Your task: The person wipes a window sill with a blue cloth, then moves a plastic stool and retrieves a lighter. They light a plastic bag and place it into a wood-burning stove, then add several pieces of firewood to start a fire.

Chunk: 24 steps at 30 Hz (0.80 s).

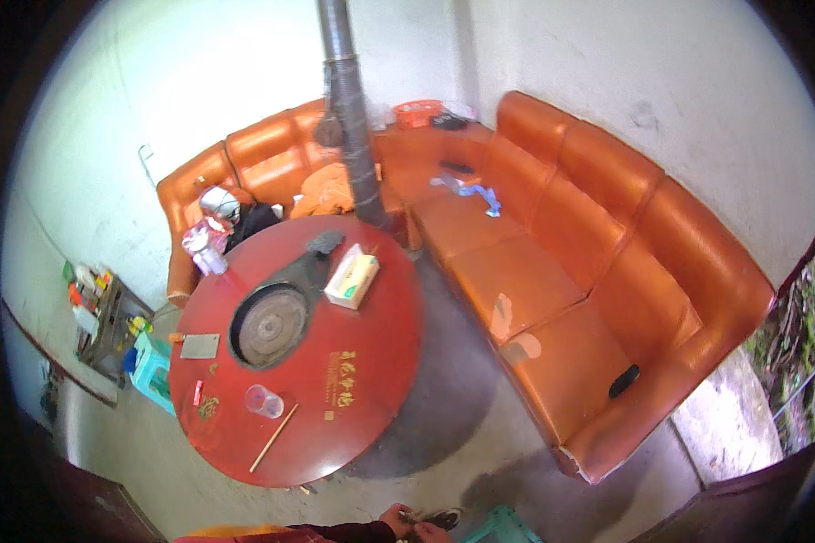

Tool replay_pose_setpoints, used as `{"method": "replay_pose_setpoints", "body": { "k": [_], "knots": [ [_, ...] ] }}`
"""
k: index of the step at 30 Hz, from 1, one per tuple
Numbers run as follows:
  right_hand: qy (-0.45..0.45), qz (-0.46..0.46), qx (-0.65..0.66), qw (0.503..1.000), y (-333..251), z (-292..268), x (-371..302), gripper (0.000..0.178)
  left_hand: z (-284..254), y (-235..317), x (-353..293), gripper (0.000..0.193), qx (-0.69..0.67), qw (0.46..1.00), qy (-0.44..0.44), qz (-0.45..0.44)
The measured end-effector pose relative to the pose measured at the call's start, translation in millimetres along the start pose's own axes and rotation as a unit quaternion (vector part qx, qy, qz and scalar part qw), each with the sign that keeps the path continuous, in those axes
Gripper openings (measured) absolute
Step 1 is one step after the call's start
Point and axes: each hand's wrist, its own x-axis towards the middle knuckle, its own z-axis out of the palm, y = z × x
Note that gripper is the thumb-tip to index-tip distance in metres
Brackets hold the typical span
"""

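Observation:
At the bottom edge, my left hand [396,519] reaches in from a dark sleeve [349,532] with its fingers closed. My right hand [433,533] is close against it, partly cut off by the frame. A small dark and pale, strand-like thing [442,519] shows at the fingers; its kind is too small to make out. Both hands are low in front of the round red table [371,317], apart from it. Just right of them stands a teal plastic stool [503,527].
On the table are a round stove plate [272,326], tissue pack [352,278], cleaver [200,347], clear cup [263,402], thin stick [273,438] and small red item [197,392]. A stovepipe [355,136] rises behind. An orange sofa [552,290] wraps the corner; another teal stool [154,369] stands left.

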Motion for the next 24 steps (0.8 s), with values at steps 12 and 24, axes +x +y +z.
{"method": "replay_pose_setpoints", "body": {
  "k": [12, 24],
  "knots": [
    [-0.147, -0.11, -0.357, 0.916, 15.0, 172.4, -32.6, 0.044, -48.7, -179.4, -74.4, 0.016, -0.435, 0.897, -0.063, -0.041],
    [-0.271, -0.268, -0.6, 0.703, 10.5, 482.0, -89.4, 0.026, -220.5, -309.6, -283.0, 0.051, -0.566, 0.794, 0.15, -0.164]
  ]
}}
